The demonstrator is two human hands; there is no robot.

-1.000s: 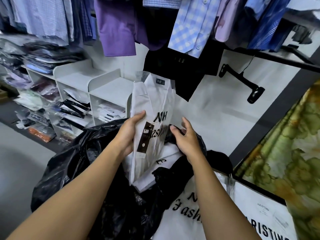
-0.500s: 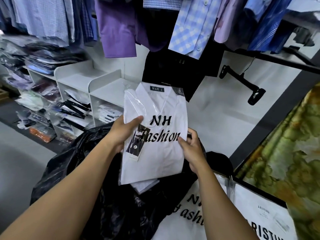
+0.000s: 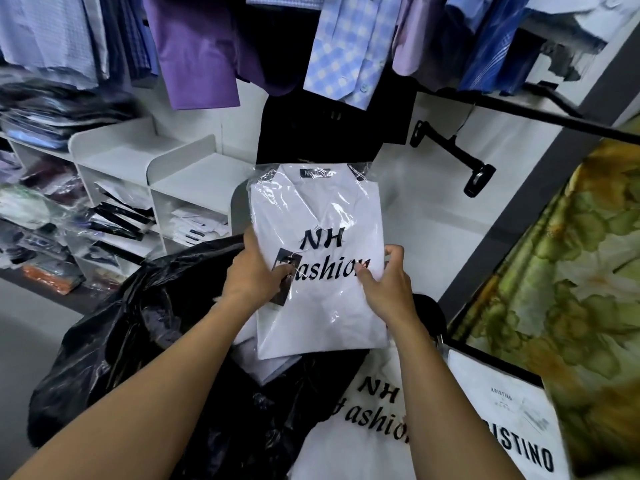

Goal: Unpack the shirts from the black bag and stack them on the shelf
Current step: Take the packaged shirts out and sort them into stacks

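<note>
Shirt (image 3: 322, 306), white, folded in clear wrap and printed "NH Fashion", is held upright over the mouth of the black bag (image 3: 114, 341). The left hand (image 3: 251, 277) grips its left edge, thumb pressed on the front over a dark tag (image 3: 279, 297), fingers hidden behind. The right hand (image 3: 389, 289) pinches the right edge, thumb on the print and fingers curled round the back. At far left the white shelf (image 3: 138, 150) has bare top tiers, with wrapped packs (image 3: 201, 226) stacked in the cubbies below. Hanging shirts (image 3: 197, 46) in purple, check and blue run along the top. More white packs sit in the bag just under the held one. To the right of the bag lies a second shirt (image 3: 353, 434) with the same print, then a pack (image 3: 502, 410) marked "ARISTINO". A black hanger (image 3: 450, 150) hangs against the white wall (image 3: 433, 237), and a green floral cloth (image 3: 571, 271) fills the right edge.
</note>
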